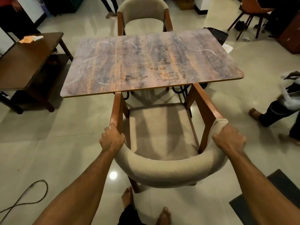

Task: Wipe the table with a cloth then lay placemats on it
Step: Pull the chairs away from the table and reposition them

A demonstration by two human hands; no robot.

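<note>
1. Table (pixel 152 62) stands mid-room on a tiled floor, its mottled brown top crossed by pale streaks.
2. Near chair (pixel 162 127) faces the table, with the front ends of its wooden arms just under the near edge.
3. Left hand (pixel 112 138) grips the chair where the left arm meets the padded back, fingers curled round it.
4. Right hand (pixel 228 138) grips the right end of the padded back in the same way.
5. Far chair (pixel 142 7) sits at the opposite edge.
6. Side table (pixel 27 62) stands to the left and bears a crumpled orange-and-white thing (pixel 30 38); whether it is cloth I cannot tell.
7. A cable (pixel 24 198) loops on the floor at lower left, and the person's bare feet (pixel 127 197) show below the chair.
8. Another person (pixel 279 108), blurred, is at the right edge.
</note>
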